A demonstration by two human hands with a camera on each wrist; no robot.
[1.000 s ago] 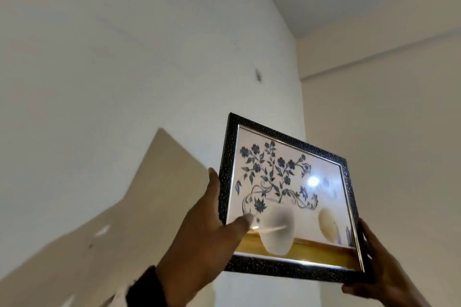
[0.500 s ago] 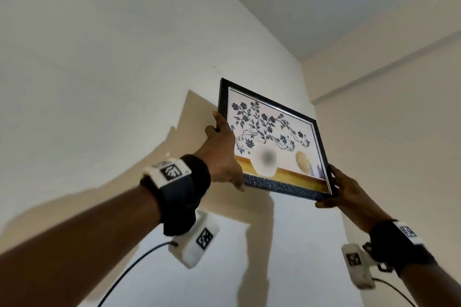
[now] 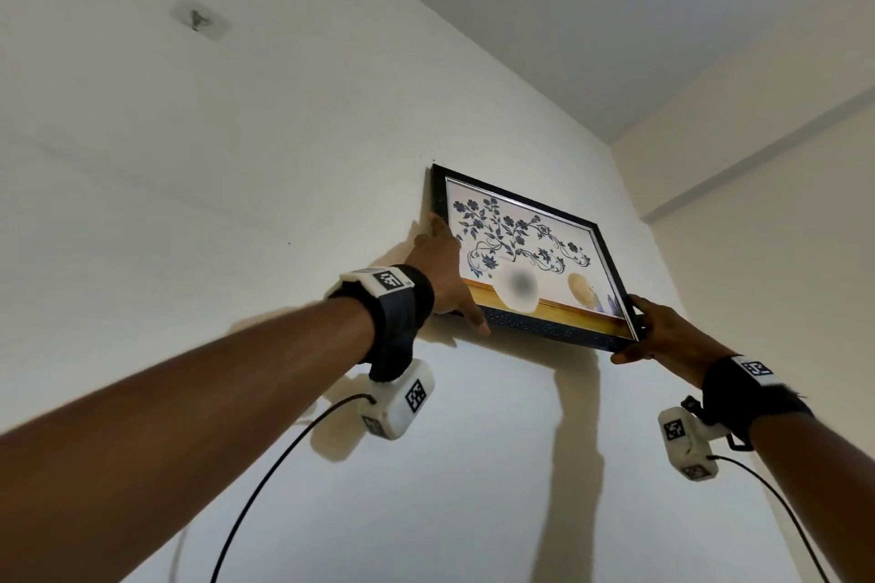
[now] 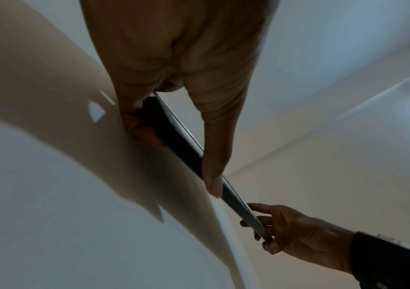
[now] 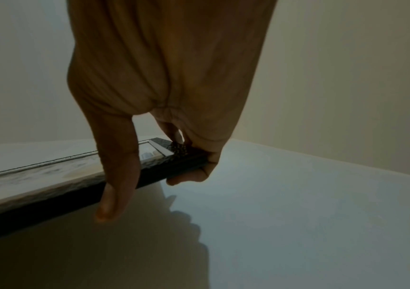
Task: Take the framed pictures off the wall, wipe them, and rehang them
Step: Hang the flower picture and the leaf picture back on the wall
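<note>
A black-framed picture of blue flowers and a vase is held up high against the white wall. My left hand grips its lower left corner, thumb on the front of the frame and fingers behind. At the lower right corner my right hand holds the frame, fingers curled under the edge and thumb across the front. The picture's back and any hanger are hidden.
A small wall hook sits on the wall high to the left of the picture. The room corner and a side wall lie just right of the frame. Cables hang from both wrist cameras.
Both hands have raised the picture from in front of me up to the wall, and it now lies nearly flat against it. My arms have stretched out further.
</note>
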